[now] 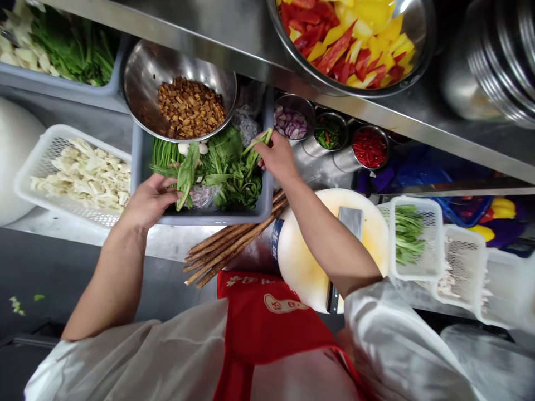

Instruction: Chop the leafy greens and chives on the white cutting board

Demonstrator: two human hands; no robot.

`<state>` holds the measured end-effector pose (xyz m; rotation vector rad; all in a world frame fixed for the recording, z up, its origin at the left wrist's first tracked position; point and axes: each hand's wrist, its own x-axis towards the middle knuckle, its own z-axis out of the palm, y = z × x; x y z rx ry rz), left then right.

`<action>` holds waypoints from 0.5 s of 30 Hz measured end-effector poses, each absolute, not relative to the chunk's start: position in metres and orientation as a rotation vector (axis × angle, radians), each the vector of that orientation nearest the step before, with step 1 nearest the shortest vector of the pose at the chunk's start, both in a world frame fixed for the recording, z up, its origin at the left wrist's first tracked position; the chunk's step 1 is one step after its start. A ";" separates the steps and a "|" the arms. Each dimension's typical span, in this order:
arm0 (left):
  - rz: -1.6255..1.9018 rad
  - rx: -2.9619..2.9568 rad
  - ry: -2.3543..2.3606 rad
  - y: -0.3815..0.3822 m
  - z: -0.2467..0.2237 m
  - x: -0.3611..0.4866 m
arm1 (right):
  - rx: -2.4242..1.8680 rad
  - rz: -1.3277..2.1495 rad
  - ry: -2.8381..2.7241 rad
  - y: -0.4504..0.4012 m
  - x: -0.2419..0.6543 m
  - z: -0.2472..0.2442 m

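My left hand (153, 199) is closed on a leafy green stalk (188, 174) over the left side of a grey plastic bin (209, 218). At the bin's right side, my right hand (276, 156) pinches a pale green stem (258, 141). Under and between the hands lie leafy greens (228, 161), thin green stalks (164, 153) and a clear plastic bag (204, 195). A steel bowl of brown diced pieces (190, 108) sits over the bin's back edge.
Long brown roots (234, 245) lie before the bin. A cleaver (350, 223) rests on the round chopping board (292, 239). Cauliflower (90, 172) fills a white basket at left. A steel shelf edge (234, 61) crosses above, holding a bowl of cut peppers (355, 44).
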<state>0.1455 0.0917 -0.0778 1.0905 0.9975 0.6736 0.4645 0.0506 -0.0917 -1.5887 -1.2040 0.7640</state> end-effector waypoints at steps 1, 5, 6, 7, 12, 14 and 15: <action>0.659 1.127 0.983 0.089 -0.077 0.145 | -1.541 0.758 -1.208 0.049 0.461 -0.086; 0.693 1.140 0.950 0.081 -0.068 0.152 | -1.404 0.713 -1.168 0.026 0.452 -0.056; 0.722 1.107 0.941 0.079 -0.065 0.156 | -1.385 0.704 -1.143 0.017 0.452 -0.049; 0.753 1.066 0.923 0.078 -0.061 0.161 | -1.377 0.697 -1.114 0.007 0.453 -0.044; 0.795 0.963 0.854 0.081 -0.054 0.183 | -1.396 0.631 -0.893 -0.061 0.462 -0.042; 0.685 1.037 0.929 0.088 -0.063 0.191 | -1.344 0.622 -0.812 -0.092 0.465 -0.046; 0.591 1.114 0.986 0.092 -0.069 0.196 | -1.303 0.645 -0.781 -0.108 0.466 -0.047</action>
